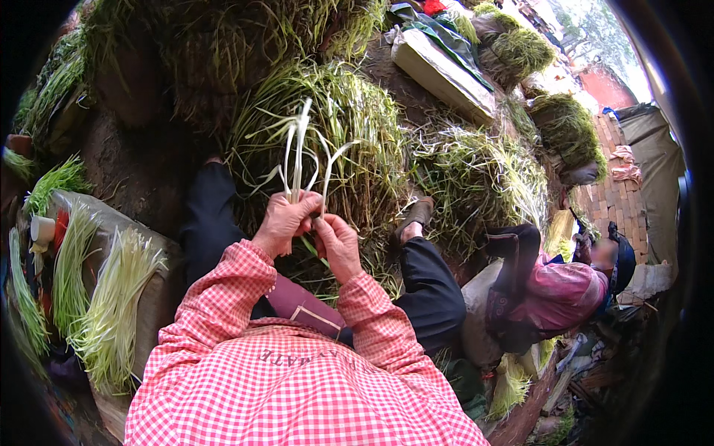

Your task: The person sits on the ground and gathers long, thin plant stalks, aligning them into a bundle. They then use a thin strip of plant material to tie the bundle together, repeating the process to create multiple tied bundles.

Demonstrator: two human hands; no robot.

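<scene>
My left hand [286, 221] holds a few pale leafy stalks [300, 150] upright between thumb and fingers. Close beside it, my right hand [339, 243] pinches one thin forked stalk [328, 173] that points away from me. The two hands nearly touch above my lap. Just beyond them lies a large heap of long green and yellow leafy stalks [357, 128], brown toward its near side. The lower ends of the held stalks are partly hidden by my fingers.
Sorted pale bundles [120, 306] and greener ones [72, 262] lie on a covered surface at left. Another stalk heap [474, 178] is right of my foot. A person in pink [558, 290] sits at right. A long whitish bale [440, 72] lies beyond.
</scene>
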